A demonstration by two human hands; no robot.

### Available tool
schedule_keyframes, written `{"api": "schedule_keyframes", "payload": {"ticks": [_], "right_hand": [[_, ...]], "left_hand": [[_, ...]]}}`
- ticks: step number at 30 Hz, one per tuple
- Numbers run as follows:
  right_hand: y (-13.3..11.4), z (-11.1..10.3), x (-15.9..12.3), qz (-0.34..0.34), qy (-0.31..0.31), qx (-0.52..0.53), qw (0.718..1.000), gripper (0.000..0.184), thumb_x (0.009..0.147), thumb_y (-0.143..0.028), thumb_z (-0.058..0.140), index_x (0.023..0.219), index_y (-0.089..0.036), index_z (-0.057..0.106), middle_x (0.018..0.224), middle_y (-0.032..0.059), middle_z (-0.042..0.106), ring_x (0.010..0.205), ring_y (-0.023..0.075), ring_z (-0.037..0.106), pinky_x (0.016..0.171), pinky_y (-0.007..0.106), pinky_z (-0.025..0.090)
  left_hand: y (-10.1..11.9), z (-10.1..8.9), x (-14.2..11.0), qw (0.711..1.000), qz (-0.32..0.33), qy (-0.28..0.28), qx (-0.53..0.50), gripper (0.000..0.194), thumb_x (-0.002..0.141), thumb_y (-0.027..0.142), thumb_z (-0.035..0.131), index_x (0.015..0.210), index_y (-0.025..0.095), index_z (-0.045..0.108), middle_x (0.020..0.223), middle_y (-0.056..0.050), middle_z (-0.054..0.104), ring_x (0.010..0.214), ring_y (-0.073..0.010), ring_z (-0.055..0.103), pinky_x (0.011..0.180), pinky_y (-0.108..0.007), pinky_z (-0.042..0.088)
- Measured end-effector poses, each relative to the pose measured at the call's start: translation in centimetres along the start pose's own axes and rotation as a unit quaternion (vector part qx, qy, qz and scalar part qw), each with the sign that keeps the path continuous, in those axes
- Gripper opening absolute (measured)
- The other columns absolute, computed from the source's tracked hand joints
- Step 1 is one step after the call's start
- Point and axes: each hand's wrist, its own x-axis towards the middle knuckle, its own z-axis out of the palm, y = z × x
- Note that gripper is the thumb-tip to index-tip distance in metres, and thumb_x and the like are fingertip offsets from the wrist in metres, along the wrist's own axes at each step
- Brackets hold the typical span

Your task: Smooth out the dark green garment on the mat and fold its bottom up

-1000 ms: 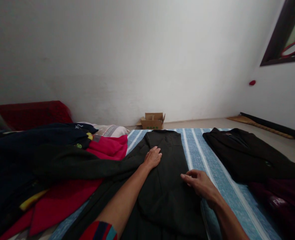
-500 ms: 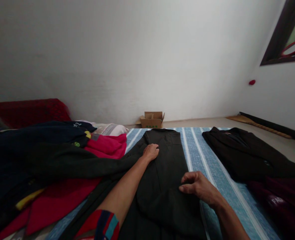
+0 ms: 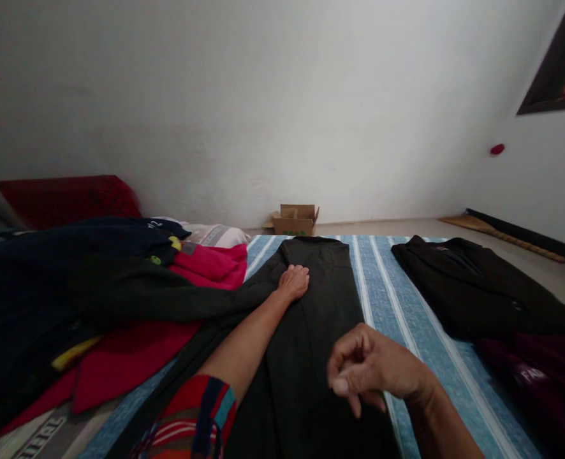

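The left hand [image 3: 294, 281] is lying flat, fingers extended, on the black garment [image 3: 318, 306], which is spreading lengthwise along the striped bed sheet [image 3: 407, 319]. The right hand [image 3: 371, 370] is hovering above the garment's near part, fingers curled loosely inward, gripping nothing. A second dark garment [image 3: 474, 290] is lying well apart to the right.
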Motion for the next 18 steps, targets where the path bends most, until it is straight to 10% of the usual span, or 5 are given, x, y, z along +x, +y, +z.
{"api": "schedule_keyframes", "payload": {"ticks": [6,18], "right_hand": [[4.0,-2.5,2.1,0.007,0.269,-0.025,0.963,0.031,0.072,-0.046,0.063,0.068,-0.015,0.056,0.042,-0.0041,0.054,0.029,0.0050,0.036,0.032,0.018,0.021],[5.4,-3.3,2.3,0.002,0.324,0.001,0.946,0.032,0.073,-0.046,0.062,0.074,-0.015,0.058,0.048,-0.0019,0.058,0.032,0.0064,0.042,0.033,0.019,0.021]], "left_hand": [[-1.3,-1.7,-0.1,0.998,0.003,0.021,-0.055,0.030,0.088,0.024,0.041,0.109,0.019,0.062,0.119,-0.006,0.062,0.113,-0.0165,0.055,0.098,-0.025,0.039],[-0.5,-5.1,-7.2,0.993,0.024,0.037,-0.109,0.037,0.088,0.027,0.037,0.115,0.016,0.059,0.125,-0.006,0.059,0.118,-0.0165,0.052,0.103,-0.025,0.035]]}}
